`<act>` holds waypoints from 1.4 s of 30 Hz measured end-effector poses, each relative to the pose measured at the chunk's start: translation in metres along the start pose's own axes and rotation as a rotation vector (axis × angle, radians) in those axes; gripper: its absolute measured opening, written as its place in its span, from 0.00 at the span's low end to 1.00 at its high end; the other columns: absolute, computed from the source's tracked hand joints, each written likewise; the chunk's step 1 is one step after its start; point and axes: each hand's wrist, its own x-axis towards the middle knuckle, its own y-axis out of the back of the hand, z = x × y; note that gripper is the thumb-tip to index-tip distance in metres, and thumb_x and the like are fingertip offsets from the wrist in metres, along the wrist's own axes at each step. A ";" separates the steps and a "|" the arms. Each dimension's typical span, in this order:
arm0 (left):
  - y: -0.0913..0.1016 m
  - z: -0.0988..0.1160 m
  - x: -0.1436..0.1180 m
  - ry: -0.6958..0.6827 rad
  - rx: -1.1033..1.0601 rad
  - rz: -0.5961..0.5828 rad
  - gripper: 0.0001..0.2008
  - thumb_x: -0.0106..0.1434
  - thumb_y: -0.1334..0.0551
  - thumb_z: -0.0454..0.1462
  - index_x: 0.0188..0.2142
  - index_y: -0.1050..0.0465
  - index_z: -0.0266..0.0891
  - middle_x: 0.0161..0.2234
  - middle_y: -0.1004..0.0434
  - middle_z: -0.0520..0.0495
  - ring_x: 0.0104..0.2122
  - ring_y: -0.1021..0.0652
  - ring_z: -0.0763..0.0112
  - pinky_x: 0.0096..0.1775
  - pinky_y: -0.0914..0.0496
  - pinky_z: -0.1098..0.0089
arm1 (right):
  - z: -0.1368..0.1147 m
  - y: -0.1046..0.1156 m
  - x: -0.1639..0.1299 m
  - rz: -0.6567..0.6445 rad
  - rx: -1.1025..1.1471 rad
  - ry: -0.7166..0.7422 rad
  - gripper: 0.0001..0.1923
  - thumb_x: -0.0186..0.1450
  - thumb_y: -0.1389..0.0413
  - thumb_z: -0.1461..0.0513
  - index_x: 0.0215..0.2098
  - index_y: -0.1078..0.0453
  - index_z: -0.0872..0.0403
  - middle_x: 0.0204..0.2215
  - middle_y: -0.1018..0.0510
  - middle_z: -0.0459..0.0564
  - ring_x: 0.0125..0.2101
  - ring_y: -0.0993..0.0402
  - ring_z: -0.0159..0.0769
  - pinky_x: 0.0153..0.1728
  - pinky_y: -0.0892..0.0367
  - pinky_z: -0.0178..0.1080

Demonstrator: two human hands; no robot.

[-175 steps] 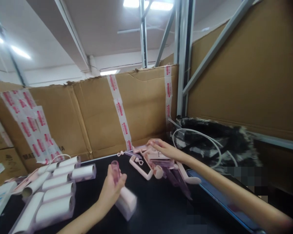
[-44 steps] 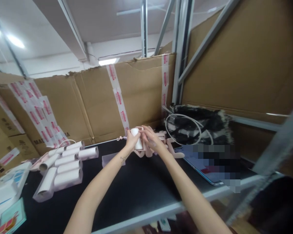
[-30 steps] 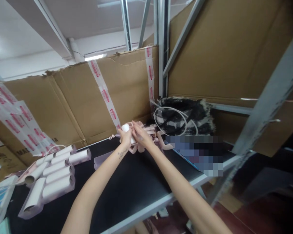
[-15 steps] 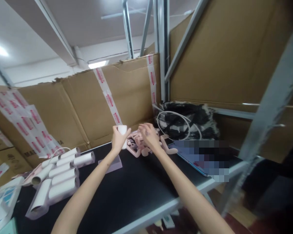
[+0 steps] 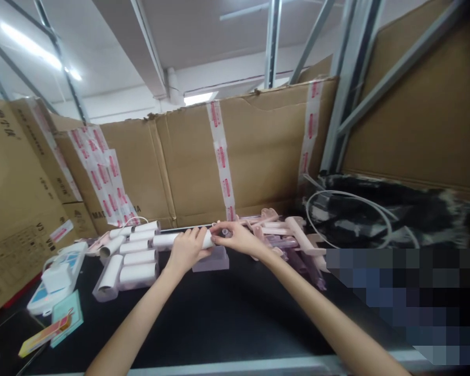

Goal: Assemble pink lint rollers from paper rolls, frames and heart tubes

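My left hand (image 5: 186, 249) is closed around a white paper roll (image 5: 208, 239), held sideways just above the black table (image 5: 227, 318). My right hand (image 5: 237, 238) pinches the roll's right end with its fingertips; a bit of lilac plastic shows under the fingers. Just below the hands, a clear lilac cover (image 5: 212, 260) lies on the table. A heap of pink roller handles (image 5: 279, 228) sits right behind my right hand. To the left of my left hand lies a stack of wrapped white rolls (image 5: 135, 257).
Taped cardboard walls (image 5: 196, 167) close off the back and left. A black fuzzy bag with a white cable (image 5: 376, 214) lies at the right. A white charger on a box (image 5: 57, 277) and a teal card (image 5: 65, 319) rest at the left front.
The roll went from upright to sideways in my left hand and came lower. My right hand closed onto its end. The view swung left, showing more of the left side.
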 end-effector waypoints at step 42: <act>-0.006 -0.029 -0.019 0.437 -0.651 0.234 0.25 0.49 0.33 0.49 0.43 0.35 0.41 0.34 0.26 0.45 0.35 0.24 0.61 0.35 0.34 0.70 | 0.015 -0.024 -0.007 0.148 -0.126 -0.056 0.15 0.59 0.46 0.58 0.43 0.28 0.55 0.38 0.22 0.50 0.42 0.27 0.40 0.45 0.36 0.40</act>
